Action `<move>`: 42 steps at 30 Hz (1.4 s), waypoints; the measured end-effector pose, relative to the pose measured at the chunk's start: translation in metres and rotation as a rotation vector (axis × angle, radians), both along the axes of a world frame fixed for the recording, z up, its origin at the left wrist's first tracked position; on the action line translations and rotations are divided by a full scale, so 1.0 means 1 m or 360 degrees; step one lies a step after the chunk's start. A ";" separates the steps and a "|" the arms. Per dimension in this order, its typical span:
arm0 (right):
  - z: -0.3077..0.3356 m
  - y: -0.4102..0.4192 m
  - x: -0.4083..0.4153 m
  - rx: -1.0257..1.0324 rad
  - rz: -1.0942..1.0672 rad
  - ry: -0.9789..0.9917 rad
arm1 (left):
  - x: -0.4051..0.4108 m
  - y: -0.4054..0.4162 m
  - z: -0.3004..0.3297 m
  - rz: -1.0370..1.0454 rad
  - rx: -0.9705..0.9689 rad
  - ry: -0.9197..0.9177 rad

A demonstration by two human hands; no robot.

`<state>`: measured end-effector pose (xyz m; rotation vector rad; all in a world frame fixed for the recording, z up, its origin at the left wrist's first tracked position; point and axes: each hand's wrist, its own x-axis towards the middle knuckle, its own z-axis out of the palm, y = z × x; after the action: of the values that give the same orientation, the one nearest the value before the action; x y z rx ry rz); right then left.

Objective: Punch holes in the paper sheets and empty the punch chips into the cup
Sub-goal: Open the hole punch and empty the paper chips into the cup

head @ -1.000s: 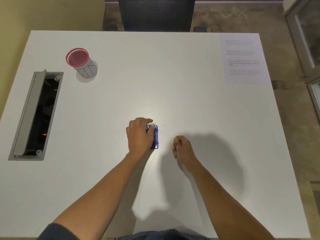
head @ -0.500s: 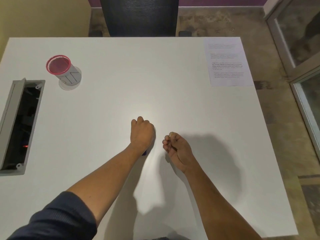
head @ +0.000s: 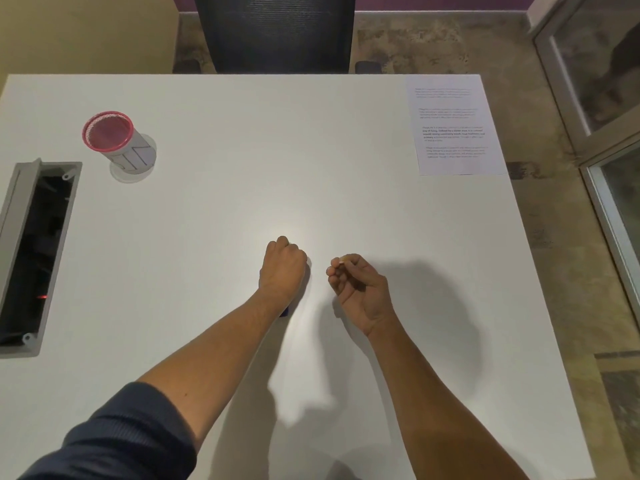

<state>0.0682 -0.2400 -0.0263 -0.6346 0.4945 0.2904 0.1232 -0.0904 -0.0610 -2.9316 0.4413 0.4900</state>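
Note:
My left hand [head: 283, 268] is closed over the blue hole punch [head: 284, 311] near the middle of the white table [head: 242, 168]; only a small blue corner shows under my wrist. My right hand [head: 356, 289] hovers just to the right, palm turned up, fingers curled with thumb and fingertips pinched together; I cannot tell if anything is held there. A printed paper sheet [head: 453, 126] lies at the far right corner. A white cup [head: 117, 140] with a pink mesh rim stands at the far left.
A grey cable box [head: 34, 251] with its lid open is set into the table at the left edge. A dark office chair [head: 273, 32] stands behind the table's far edge. Glass doors [head: 602, 98] are on the right.
My left hand has closed fully over the punch, hiding most of it. My right hand has turned palm-up and risen slightly. The view has shifted to the right.

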 end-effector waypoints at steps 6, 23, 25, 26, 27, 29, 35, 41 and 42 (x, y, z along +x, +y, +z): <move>0.000 0.000 0.004 0.0031 -0.0073 0.0095 | 0.001 0.003 -0.007 -0.0001 -0.0088 -0.0042; -0.027 0.004 0.004 0.0218 -0.0216 0.0361 | 0.006 0.025 -0.008 0.0382 -0.0600 0.0060; -0.030 0.004 0.004 0.0229 -0.0219 0.0358 | 0.007 0.024 -0.009 0.0308 -0.0507 0.0035; -0.031 0.003 0.003 0.0230 -0.0221 0.0357 | 0.008 0.025 -0.009 0.0266 -0.0462 0.0030; -0.032 0.002 0.003 0.0228 -0.0223 0.0357 | 0.008 0.025 -0.009 0.0217 -0.0416 0.0028; -0.034 0.001 0.003 0.0225 -0.0230 0.0359 | 0.007 0.026 -0.007 0.0129 -0.0349 0.0027; -0.037 0.004 0.004 0.0235 -0.0226 0.0374 | 0.004 0.020 -0.004 -0.0111 -0.0212 0.0001; -0.037 0.008 0.005 0.0216 -0.0205 0.0388 | 0.002 0.016 0.007 -0.0364 -0.0115 -0.0046; -0.037 0.009 0.005 0.0216 -0.0201 0.0388 | 0.002 0.016 0.007 -0.0399 -0.0048 -0.0044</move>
<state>0.0727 -0.2311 -0.0630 -0.4357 0.7396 0.2807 0.1252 -0.0748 -0.0538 -2.8502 0.8053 0.4114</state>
